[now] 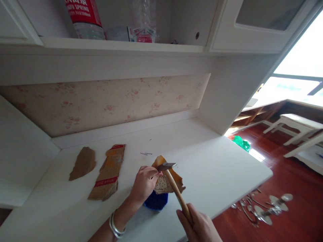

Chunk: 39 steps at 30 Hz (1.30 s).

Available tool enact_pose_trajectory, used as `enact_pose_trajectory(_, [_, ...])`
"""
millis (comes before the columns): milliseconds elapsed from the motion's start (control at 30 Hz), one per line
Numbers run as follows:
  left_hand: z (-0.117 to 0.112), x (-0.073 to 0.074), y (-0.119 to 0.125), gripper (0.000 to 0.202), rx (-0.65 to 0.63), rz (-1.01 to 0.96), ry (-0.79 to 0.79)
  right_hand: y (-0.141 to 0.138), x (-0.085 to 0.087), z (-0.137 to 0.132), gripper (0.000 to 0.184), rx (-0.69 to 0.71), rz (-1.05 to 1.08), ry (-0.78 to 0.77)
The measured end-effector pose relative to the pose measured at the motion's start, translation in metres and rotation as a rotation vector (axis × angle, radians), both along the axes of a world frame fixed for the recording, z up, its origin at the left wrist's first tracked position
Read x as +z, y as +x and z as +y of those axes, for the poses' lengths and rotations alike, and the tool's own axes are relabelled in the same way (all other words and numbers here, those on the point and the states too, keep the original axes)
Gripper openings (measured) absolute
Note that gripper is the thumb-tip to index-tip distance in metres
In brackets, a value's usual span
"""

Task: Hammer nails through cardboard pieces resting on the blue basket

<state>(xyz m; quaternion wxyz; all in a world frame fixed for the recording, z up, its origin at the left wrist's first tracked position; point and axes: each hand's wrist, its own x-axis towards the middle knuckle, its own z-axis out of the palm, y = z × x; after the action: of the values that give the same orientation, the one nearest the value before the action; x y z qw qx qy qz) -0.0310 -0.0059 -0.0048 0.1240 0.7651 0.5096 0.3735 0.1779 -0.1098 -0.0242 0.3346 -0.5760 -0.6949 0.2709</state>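
Observation:
My right hand (198, 223) is wrapped round the wooden handle of a hammer (178, 191). The hammer's metal head lies right at the fingertips of my left hand (145, 183). Those fingers are pinched together over a torn piece of brown cardboard (163, 185) dotted with small holes or marks; what they pinch is hidden by the hammer head and the fingers. Under the cardboard sits a dark blue object (156, 201), partly covered. Thin dark nails (143, 154) lie loose on the white tabletop (214, 168) beyond my hands.
Two torn cardboard pieces, a plain one (83, 163) and a red-striped one (108, 173), lie to the left. Overhead, a shelf (126, 45) holds plastic bottles (85, 16). Past the table's right edge, a metal-and-glass fixture (264, 208) lies on the red floor (290, 174).

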Motion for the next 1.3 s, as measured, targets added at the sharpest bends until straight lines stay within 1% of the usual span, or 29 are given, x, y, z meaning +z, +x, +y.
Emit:
enact_pose_trajectory(100, [0.000, 0.001, 0.000, 0.015, -0.017, -0.005, 0.010, -0.001, 0.000, -0.001, 0.038, -0.031, 0.013, 0.011])
enact_pose_trajectory(233, [0.000, 0.002, 0.000, 0.018, -0.003, 0.016, -0.004, 0.000, 0.000, 0.000, 0.039, -0.014, -0.003, 0.017])
enact_pose_trajectory(333, [-0.001, 0.002, 0.000, 0.017, -0.013, 0.005, 0.005, 0.003, -0.001, 0.001, 0.037, -0.037, -0.010, 0.043])
enact_pose_trajectory(500, [0.000, -0.002, 0.000, 0.013, 0.003, 0.001, 0.010, 0.007, -0.005, 0.004, 0.035, 0.069, -0.044, 0.036])
enact_pose_trajectory(600, [0.000, -0.003, 0.000, 0.011, -0.008, -0.021, 0.018, 0.005, -0.007, 0.003, 0.035, -0.016, -0.020, 0.046])
enact_pose_trajectory(633, [0.000, -0.003, 0.000, 0.011, -0.015, -0.024, 0.022, 0.004, -0.007, 0.003, 0.035, -0.019, -0.015, 0.047])
enact_pose_trajectory(733, [0.000, -0.003, 0.000, 0.013, -0.004, -0.014, 0.022, 0.004, -0.007, 0.003, 0.036, 0.043, -0.026, 0.021])
enact_pose_trajectory(767, [0.000, -0.003, 0.000, 0.013, -0.001, -0.011, 0.022, 0.005, -0.006, 0.004, 0.036, 0.048, -0.024, 0.007])
enact_pose_trajectory(867, [0.001, -0.003, 0.000, 0.013, -0.017, -0.020, 0.036, 0.007, -0.001, 0.005, 0.036, 0.006, 0.008, -0.022])
enact_pose_trajectory(1000, [0.001, -0.003, -0.001, 0.013, -0.016, -0.020, 0.043, 0.007, 0.013, 0.006, 0.038, 0.103, -0.018, -0.088])
enact_pose_trajectory(1033, [0.002, -0.003, -0.001, 0.012, -0.018, -0.022, 0.043, 0.006, 0.016, 0.006, 0.038, 0.085, 0.001, -0.086])
enact_pose_trajectory(1067, [0.002, -0.004, -0.002, 0.011, -0.021, -0.028, 0.044, 0.005, 0.021, 0.007, 0.039, 0.031, 0.028, -0.074])
enact_pose_trajectory(1133, [0.002, -0.005, -0.002, 0.010, -0.030, -0.050, 0.052, 0.004, 0.029, 0.011, 0.039, -0.116, 0.082, -0.046])
enact_pose_trajectory(1200, [0.002, -0.005, -0.003, 0.009, -0.025, -0.072, 0.057, 0.005, 0.036, 0.018, 0.038, -0.246, 0.084, -0.038])
enact_pose_trajectory(1300, [0.001, -0.004, -0.003, 0.010, -0.027, -0.089, 0.020, 0.009, 0.042, 0.034, 0.038, -0.338, 0.047, -0.095])
